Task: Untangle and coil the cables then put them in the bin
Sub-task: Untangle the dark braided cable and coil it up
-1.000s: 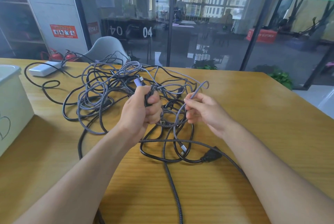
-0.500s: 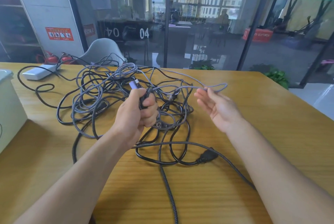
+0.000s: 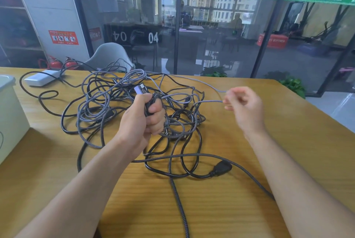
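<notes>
Head view. The left hand (image 3: pixel 143 120) is clenched round a bundle of braided cable with a silver plug (image 3: pixel 139 89) sticking out above the fist. The right hand (image 3: pixel 243 106), at 3 o'clock from the left, pinches a thin grey cable (image 3: pixel 206 101) between curled fingers; the hand is blurred, so the exact hold is unclear. The tangle (image 3: pixel 119 107) lies on the table (image 3: pixel 269 141) between and beyond the hands, with a black plug (image 3: pixel 221 168) at 5 o'clock of the pile. The bin (image 3: pixel 9 114) sits at 9 o'clock, at the frame's edge.

Risks, as I judge them: drawing the grey cable sideways while the left fist stays tight could cinch knots in the pile rather than free them. A hard tug may drag the whole pile, or snag the black cable running to the white box (image 3: pixel 41 79) at 10 o'clock and pull it along. The grey line could also slip from so light a pinch.

Writing: a green strip on the glass repeats "MAXIMUM"; "04" shows in white, with a mirrored copy beside it; a red box at 2 o'clock reads "SOFTBOX". The red notice at 10 o'clock is too small to read.
</notes>
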Demonstrator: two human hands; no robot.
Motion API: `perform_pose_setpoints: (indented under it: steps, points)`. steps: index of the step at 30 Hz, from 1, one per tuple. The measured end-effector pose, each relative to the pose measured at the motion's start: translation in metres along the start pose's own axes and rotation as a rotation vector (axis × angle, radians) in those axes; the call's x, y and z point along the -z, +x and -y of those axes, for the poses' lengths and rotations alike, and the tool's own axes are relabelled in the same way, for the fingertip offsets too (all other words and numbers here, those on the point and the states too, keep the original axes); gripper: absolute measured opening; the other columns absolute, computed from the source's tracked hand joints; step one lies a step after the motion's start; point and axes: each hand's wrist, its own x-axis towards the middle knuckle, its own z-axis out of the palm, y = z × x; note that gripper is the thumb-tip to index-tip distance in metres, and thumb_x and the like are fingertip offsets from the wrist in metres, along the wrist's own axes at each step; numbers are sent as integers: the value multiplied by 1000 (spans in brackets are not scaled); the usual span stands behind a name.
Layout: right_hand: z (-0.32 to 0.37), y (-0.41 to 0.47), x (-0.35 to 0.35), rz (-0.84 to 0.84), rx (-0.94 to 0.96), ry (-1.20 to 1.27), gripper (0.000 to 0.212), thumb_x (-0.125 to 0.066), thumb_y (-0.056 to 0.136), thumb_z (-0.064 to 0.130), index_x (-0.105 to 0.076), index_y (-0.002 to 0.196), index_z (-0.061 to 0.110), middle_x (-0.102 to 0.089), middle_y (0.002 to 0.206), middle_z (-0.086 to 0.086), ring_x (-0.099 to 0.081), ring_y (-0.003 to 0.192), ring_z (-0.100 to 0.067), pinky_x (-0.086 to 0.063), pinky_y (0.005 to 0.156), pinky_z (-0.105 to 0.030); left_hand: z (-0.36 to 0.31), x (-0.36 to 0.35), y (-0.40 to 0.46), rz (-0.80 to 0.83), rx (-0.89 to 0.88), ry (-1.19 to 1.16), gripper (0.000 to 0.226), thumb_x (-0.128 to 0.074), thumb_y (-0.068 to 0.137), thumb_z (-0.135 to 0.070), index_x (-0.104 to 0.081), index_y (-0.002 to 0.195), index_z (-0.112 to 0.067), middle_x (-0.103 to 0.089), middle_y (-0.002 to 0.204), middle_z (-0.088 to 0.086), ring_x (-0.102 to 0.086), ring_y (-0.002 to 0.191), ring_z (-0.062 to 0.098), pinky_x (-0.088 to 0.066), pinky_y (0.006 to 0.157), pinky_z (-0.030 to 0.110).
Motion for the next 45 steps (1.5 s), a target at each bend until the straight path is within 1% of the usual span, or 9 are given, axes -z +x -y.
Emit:
perform_pose_setpoints:
  steps: [4, 7, 9, 12, 16, 22, 30, 39, 45]
  points:
    - [15, -31, -33, 726, 402, -520, 13, -69, 98, 41, -76, 101, 31, -71, 109, 24, -59, 120, -1, -39, 109, -21, -7, 4, 1, 0, -44, -49, 47, -27, 107, -26, -36, 61, -23, -20, 50, -7, -15, 45, 12, -21, 45, 27]
    - [5, -38, -46, 922, 491, -662, 12, -60, 104, 41, -70, 103, 34, -63, 113, 23, -53, 129, -4, -23, 126, -37, -12, 8, 3, -11, -51, -129, 48, -27, 106, -28, -36, 59, -24, -20, 48, -9, -15, 42, 10, -12, 48, 31]
    - [4, -38, -47, 853, 515, -653, 15, -60, 104, 39, -72, 100, 31, -60, 96, 26, -59, 105, -2, -29, 124, -40, -11, 10, 3, -18, -51, -146, 49, -27, 106, -28, -36, 58, -24, -19, 48, -9, -14, 42, 10, -11, 50, 33]
    - [7, -45, -52, 695, 498, -615, 22, -64, 100, 45, -76, 90, 29, -63, 73, 17, -58, 78, -8, -53, 87, -39, -7, 8, 3, -13, -40, -144, 49, -28, 106, -29, -36, 58, -24, -19, 48, -9, -14, 43, 10, -12, 48, 31]
    - [9, -52, -64, 527, 405, -405, 15, -74, 95, 37, -84, 99, 27, -77, 75, 10, -61, 59, -5, -45, 58, -19, -3, 4, 4, 1, -26, -201, 48, -28, 106, -30, -36, 59, -25, -19, 49, -9, -13, 43, 10, -11, 48, 31]
    - [12, -47, -71, 445, 236, -156, 15, -82, 89, 33, -85, 96, 20, -79, 83, 12, -73, 79, -2, -51, 72, -14, -4, 4, 2, 35, -15, -246, 46, -30, 105, -30, -35, 59, -25, -18, 49, -10, -13, 42, 9, -10, 49, 31]
    - [17, -26, -27, 1061, 44, -326, 25, -52, 110, 23, -76, 115, 26, -77, 112, 17, -66, 115, 4, -43, 99, -10, -10, 7, 1, 69, -25, -247, 48, -29, 103, -30, -36, 56, -26, -20, 45, -11, -15, 39, 7, -13, 43, 28]
    - [12, -36, -51, 670, 394, -577, 16, -70, 100, 28, -83, 108, 21, -78, 98, 14, -59, 77, 16, -37, 75, -2, -7, 4, 1, 23, -7, -236, 47, -30, 103, -31, -35, 57, -26, -19, 46, -11, -13, 40, 8, -12, 45, 28]
    - [15, -40, -62, 399, 445, -415, 19, -73, 97, 21, -81, 115, 17, -78, 109, 10, -69, 98, 6, -51, 92, -12, -7, 3, 2, 34, 18, -205, 47, -29, 105, -29, -35, 58, -26, -20, 47, -10, -15, 40, 8, -12, 45, 28]
